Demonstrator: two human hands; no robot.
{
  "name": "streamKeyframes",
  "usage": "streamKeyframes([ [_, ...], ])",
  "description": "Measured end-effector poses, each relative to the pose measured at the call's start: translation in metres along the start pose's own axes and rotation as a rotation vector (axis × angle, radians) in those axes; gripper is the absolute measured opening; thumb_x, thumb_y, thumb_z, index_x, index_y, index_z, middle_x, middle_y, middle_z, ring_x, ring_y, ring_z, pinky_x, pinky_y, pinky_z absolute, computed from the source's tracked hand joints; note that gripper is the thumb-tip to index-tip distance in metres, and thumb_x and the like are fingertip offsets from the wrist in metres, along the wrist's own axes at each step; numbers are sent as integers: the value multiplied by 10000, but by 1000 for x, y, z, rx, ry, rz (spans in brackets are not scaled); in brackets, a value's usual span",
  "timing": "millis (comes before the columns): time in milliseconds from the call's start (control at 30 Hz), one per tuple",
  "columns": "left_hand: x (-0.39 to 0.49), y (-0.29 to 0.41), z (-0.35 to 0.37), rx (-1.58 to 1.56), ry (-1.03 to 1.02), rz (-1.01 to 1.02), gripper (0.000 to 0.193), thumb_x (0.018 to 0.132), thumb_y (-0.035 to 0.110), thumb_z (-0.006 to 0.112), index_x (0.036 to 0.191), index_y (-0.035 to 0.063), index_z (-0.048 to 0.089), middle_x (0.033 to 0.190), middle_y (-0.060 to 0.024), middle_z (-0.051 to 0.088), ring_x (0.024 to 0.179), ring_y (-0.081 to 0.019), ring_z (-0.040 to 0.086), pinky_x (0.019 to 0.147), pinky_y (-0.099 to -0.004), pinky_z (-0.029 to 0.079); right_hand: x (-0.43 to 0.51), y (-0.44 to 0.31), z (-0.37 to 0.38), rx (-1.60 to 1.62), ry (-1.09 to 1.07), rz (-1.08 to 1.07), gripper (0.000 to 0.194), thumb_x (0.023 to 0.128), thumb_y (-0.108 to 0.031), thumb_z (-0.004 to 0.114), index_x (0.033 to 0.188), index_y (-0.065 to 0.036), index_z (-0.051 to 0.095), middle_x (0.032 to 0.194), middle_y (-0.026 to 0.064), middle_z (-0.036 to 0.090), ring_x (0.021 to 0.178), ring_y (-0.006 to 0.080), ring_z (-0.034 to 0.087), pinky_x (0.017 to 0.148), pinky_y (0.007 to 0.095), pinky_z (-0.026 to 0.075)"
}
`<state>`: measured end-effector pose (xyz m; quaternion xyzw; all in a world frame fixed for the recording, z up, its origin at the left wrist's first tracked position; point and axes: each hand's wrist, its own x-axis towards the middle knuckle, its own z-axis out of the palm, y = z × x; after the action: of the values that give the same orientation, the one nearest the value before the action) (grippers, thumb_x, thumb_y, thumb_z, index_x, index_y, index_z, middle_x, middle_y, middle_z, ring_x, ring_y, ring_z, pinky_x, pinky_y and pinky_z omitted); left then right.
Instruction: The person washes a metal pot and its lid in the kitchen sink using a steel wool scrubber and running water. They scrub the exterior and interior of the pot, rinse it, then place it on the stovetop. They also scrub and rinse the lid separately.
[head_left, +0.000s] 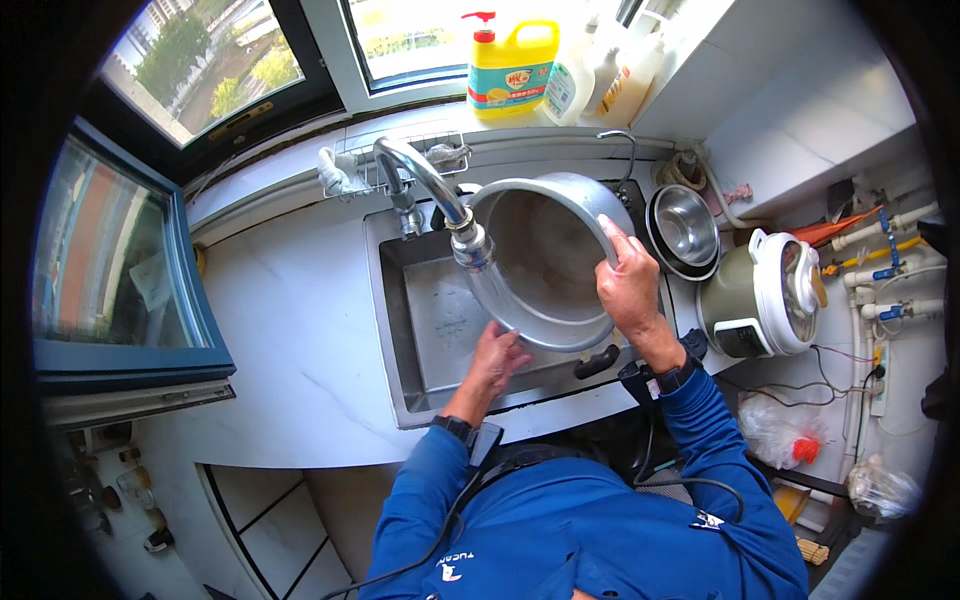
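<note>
A large metal pot (555, 255) is tilted over the right part of the stainless steel sink (442, 322), its mouth facing down-left. My right hand (628, 281) grips the rim on its right side, thumb side along the edge. My left hand (497, 358) is at the lower left of the rim, fingers partly spread; whether it touches the pot cannot be told. Water runs from the chrome faucet (471, 244) into the pot's mouth. A black handle (597, 363) shows below the pot, near the sink's front edge.
Metal bowls (684, 225) and a rice cooker (757, 300) stand to the right. A wire rack (405, 161) with cloths hangs behind the faucet. A yellow pump jug (512, 71) and other bottles (600, 82) line the windowsill. An open window sash (127, 262) juts in at left.
</note>
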<state>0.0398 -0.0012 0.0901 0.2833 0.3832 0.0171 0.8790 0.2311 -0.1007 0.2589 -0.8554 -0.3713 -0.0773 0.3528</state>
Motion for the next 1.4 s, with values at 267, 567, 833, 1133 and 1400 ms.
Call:
streamKeyframes([
  [267, -2, -21, 3, 328, -101, -127, 578, 956, 203, 618, 1482, 47, 436, 1295, -90, 587, 1049, -230, 545, 903, -462, 558, -9, -16, -23, -309, 159, -432, 554, 791, 74, 641, 1303, -134, 675, 740, 73, 523, 650, 273, 608, 571, 393, 514],
  [567, -30, 74, -99, 906, 493, 588, 332, 936, 170, 649, 1202, -28, 667, 1055, -120, 725, 967, -212, 680, 869, -344, 541, -9, -5, -59, -313, 335, -547, 603, 774, 103, 661, 1338, -112, 672, 702, 46, 428, 597, 222, 509, 541, 380, 462],
  [833, -17, 173, -93, 1282, 680, 1087, 317, 924, 217, 690, 1151, -4, 682, 1123, -205, 699, 1049, -364, 668, 928, -420, 530, -17, -6, -84, -323, 393, -510, 577, 785, 138, 646, 1324, -67, 673, 707, 48, 448, 611, 223, 504, 557, 379, 461],
  [1133, 28, 215, -76, 1592, 590, 1095, 389, 916, 394, 698, 1143, 77, 689, 1139, -116, 690, 1007, -351, 682, 826, -447, 553, -27, -4, -103, -374, 432, -413, 599, 783, 167, 678, 1330, -79, 663, 767, 100, 549, 634, 270, 579, 602, 405, 490],
  [1400, 43, 228, -75, 1623, 676, 1084, 302, 904, 425, 698, 961, 128, 687, 1012, -75, 685, 894, -332, 690, 733, -455, 544, -34, 0, -109, -417, 444, -414, 464, 867, 61, 729, 1307, -77, 680, 701, 43, 478, 606, 181, 521, 541, 346, 463],
])
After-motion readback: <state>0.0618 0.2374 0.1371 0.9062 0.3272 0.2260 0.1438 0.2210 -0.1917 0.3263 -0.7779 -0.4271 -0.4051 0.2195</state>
